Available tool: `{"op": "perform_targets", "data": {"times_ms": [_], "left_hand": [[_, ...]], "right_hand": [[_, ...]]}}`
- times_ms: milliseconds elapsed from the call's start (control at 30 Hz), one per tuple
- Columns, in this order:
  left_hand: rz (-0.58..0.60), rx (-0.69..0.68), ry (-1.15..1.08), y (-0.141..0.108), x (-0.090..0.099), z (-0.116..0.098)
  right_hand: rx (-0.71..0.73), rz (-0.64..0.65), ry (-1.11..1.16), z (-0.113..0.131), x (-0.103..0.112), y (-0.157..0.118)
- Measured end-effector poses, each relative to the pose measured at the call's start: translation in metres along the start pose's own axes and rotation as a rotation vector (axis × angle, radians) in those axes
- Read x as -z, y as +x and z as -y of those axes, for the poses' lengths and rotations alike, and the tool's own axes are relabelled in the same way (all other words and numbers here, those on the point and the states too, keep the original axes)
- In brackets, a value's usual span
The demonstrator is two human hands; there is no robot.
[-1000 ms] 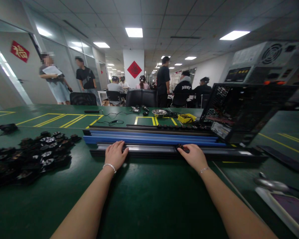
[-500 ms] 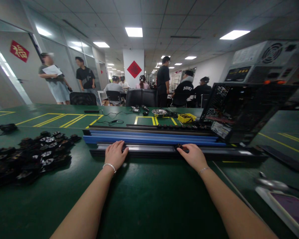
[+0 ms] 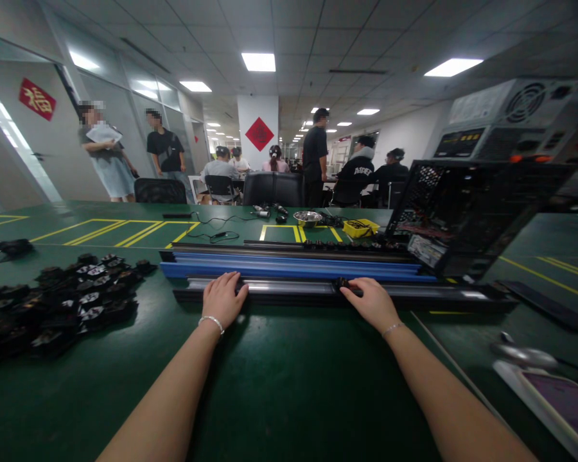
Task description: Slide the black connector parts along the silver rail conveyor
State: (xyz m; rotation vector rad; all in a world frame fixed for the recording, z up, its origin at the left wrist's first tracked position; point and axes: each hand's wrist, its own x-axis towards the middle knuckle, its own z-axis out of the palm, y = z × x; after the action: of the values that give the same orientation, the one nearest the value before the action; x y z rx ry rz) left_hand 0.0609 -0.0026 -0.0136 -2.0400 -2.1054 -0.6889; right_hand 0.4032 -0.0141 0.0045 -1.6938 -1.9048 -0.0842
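Note:
A long black rail [image 3: 293, 288] with a shiny channel lies crosswise in front of me on the green table. My left hand [image 3: 223, 298] lies over its left part, fingers bent across the far edge and thumb apart at the channel. Something dark shows beside that thumb, mostly hidden. Toward the rail's right half, my right hand [image 3: 373, 303] pinches a small black part [image 3: 341, 283] that sits in the channel. Its underside is out of sight. Right behind this rail lies a blue rail [image 3: 293, 268].
A pile of black parts [image 3: 91, 292] covers the left of the table. An open computer case [image 3: 472, 218] stands at right, near a phone [image 3: 553, 398]. Farther back are a metal bowl [image 3: 308, 219] and a yellow tray [image 3: 361, 228]. Several people are beyond the table.
My right hand has shifted slightly to the left along the rail with the small black part. My left hand stays in place. A person at far left has moved their papers slightly.

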Motion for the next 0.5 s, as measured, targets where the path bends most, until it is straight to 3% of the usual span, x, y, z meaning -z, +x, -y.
{"op": "perform_targets", "data": {"times_ms": [500], "left_hand": [[0.014,-0.001,0.012,-0.0005,0.0014,-0.0008]], "right_hand": [[0.044,0.016,-0.011,0.0007,-0.001,-0.0005]]}}
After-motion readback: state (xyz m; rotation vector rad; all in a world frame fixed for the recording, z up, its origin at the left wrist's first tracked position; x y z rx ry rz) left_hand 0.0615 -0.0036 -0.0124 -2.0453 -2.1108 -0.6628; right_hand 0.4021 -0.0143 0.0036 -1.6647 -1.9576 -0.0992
